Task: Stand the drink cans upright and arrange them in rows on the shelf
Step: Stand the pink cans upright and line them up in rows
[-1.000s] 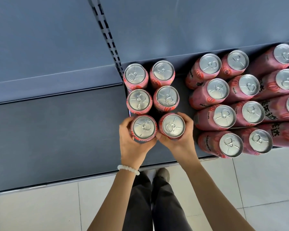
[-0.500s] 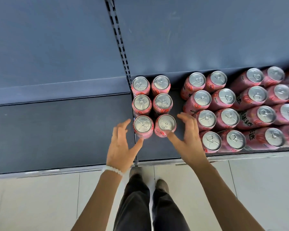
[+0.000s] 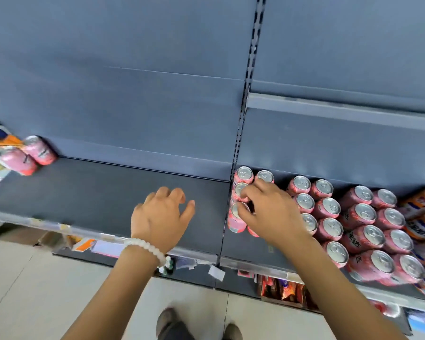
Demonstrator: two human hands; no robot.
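The pink drink cans [image 3: 329,207] carry dark Chinese characters, too blurred to read. They stand upright in rows under and beside the right hand [image 3: 270,212], whose fingers curl loosely over the tops; whether it grips one I cannot tell. The left hand [image 3: 160,217] hovers relaxed, holding nothing, above the dark grey shelf [image 3: 84,197]. 2 more pink cans [image 3: 27,154] stand far beyond the left hand.

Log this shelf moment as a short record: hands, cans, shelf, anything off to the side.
left hand: over bare shelf, fingers loosely curled, holds nothing
right hand: over the small can block, fingertips at the tops; grip unclear
small can block: upright, beside the shelf divider
right can group: pink cans in rows
far-left cans: two pink cans, lying tilted
shelf: dark grey
bracelet: white beads, left wrist
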